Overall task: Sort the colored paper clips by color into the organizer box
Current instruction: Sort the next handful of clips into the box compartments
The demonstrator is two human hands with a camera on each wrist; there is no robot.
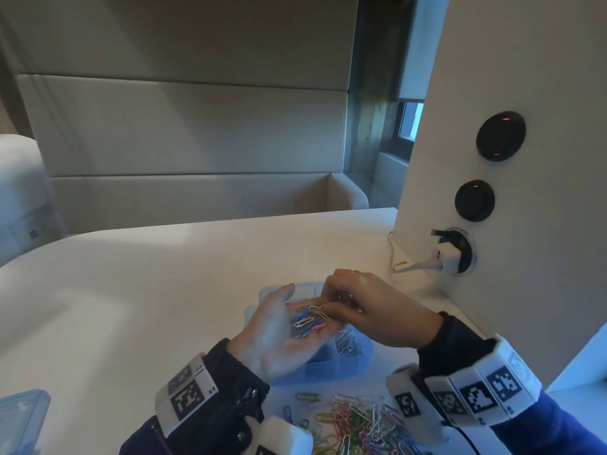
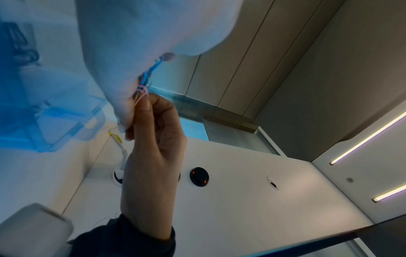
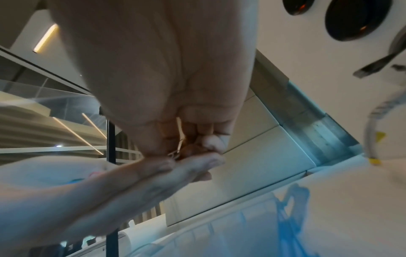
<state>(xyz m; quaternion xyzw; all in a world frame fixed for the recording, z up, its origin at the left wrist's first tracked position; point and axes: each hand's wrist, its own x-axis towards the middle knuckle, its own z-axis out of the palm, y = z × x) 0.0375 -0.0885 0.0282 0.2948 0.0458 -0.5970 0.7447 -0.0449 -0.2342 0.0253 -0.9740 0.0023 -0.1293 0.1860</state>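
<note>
My left hand lies palm up above the translucent blue organizer box, with a small heap of mixed paper clips resting in the flat palm. My right hand reaches over from the right and pinches a yellowish clip at the edge of that heap. In the left wrist view blue and pink clips show between the left palm and the right hand's fingertips. The right wrist view shows the pinched clip just above the left fingers. Light clips fill one box compartment.
A loose pile of coloured clips lies on the white table near its front edge, between my wrists. A blue lid sits at the bottom left. A white panel with round sockets and a plugged cable stands on the right.
</note>
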